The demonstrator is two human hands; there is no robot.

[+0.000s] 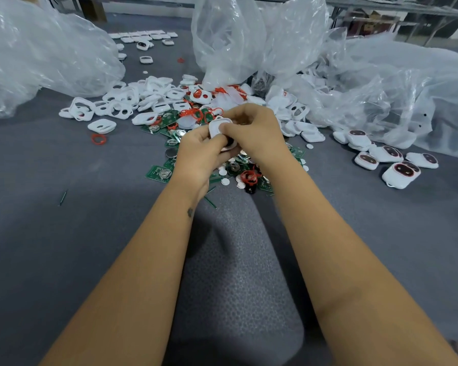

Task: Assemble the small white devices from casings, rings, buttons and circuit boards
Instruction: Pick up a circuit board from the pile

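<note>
Both hands' grip pinches one white casing [218, 128]: left hand [198, 151], right hand [251, 130]; five finished devices [401, 174] right.

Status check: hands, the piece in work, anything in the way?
Left hand and right hand both grip one white casing above the circuit boards. Nothing blocking the hands.

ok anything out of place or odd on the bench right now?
Mostly just working clutter. One red ring lies alone on the grey mat, left of the parts pile, and a thin dark sliver sits further left near the front. Both hands hold a white casing.
</note>
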